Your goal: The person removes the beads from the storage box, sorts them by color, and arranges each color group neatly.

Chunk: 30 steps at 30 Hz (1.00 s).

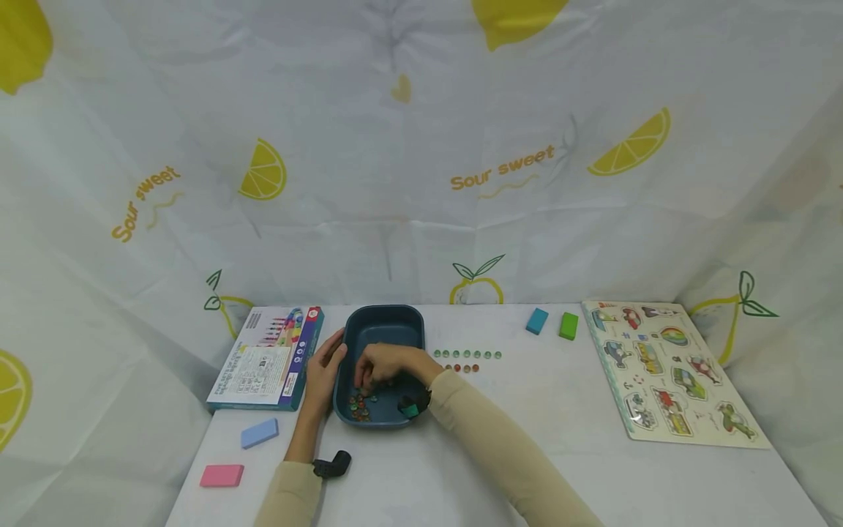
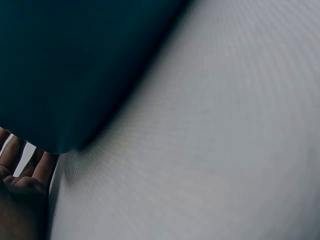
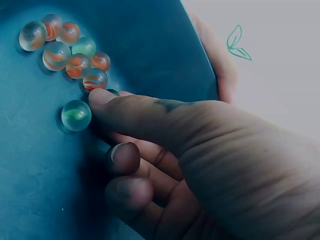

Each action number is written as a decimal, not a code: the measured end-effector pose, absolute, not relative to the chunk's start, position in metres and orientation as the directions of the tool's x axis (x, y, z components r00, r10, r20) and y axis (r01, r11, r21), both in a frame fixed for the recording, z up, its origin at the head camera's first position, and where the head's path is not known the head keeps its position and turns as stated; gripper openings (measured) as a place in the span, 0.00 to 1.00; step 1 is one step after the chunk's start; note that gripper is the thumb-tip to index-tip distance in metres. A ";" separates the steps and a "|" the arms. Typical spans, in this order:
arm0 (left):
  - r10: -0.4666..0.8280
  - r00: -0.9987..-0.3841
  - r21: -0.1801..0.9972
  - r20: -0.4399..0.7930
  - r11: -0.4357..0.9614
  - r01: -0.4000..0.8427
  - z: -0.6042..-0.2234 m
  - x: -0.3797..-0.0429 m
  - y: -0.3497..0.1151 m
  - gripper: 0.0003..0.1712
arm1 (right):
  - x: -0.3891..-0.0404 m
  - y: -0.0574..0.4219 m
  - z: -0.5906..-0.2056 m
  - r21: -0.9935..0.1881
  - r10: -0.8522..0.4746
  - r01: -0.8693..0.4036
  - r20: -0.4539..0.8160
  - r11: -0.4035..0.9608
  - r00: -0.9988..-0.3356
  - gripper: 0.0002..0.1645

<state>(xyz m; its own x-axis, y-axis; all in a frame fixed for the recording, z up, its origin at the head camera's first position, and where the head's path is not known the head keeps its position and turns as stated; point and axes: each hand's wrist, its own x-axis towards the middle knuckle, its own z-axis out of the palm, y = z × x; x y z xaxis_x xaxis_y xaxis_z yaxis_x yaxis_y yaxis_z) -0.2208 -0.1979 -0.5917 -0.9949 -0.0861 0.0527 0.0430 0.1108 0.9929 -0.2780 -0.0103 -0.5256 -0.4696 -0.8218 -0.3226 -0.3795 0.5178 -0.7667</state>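
Note:
A dark blue tray (image 1: pixel 385 316) stands on the table with several glass marbles in its near left part. My right hand (image 1: pixel 385 364) reaches into it, fingers curled. In the right wrist view, thumb and forefinger pinch a mostly hidden green marble (image 3: pixel 114 92). Beside the thumb lies another green-swirled marble (image 3: pixel 76 115), and orange-swirled marbles (image 3: pixel 78 66) cluster just beyond. My left hand (image 1: pixel 323 373) rests along the tray's left outer side; its fingers look extended in the left wrist view, partly hidden by the tray.
Right of the tray run a row of green marbles (image 1: pixel 467 354) and a shorter row of orange marbles (image 1: pixel 467 368). A boxed set (image 1: pixel 263 359) lies left, near blue (image 1: pixel 260 433) and pink blocks (image 1: pixel 222 476). Blue (image 1: pixel 536 321) and green blocks (image 1: pixel 568 326) and a picture puzzle board (image 1: pixel 672 373) lie right.

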 end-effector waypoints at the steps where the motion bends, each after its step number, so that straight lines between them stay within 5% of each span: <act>1: -0.085 -0.995 0.993 0.052 0.112 0.043 -0.592 -0.221 -0.198 0.27 | -0.278 -0.010 -0.526 -0.764 -0.821 -0.381 -0.324 0.520 -0.471 0.04; 9: -0.095 -0.994 0.990 0.051 0.138 0.038 -0.593 -0.220 -0.199 0.28 | -0.282 0.007 -0.508 -0.825 -0.832 -0.364 -0.210 0.433 -0.514 0.04; 16: -0.096 -0.994 0.990 0.053 0.137 0.040 -0.592 -0.221 -0.197 0.28 | -0.289 0.080 -0.485 -0.882 -0.777 -0.328 -0.065 0.337 -0.626 0.12; 24: -0.099 -0.994 0.989 0.055 0.141 0.041 -0.590 -0.218 -0.195 0.28 | -0.276 0.196 -0.512 -0.846 -0.551 -0.242 -0.072 0.475 -0.832 0.12; 30: -0.094 -0.994 0.989 0.055 0.140 0.042 -0.590 -0.219 -0.196 0.28 | -0.262 0.256 -0.535 -0.808 -0.409 -0.174 -0.089 0.563 -0.908 0.09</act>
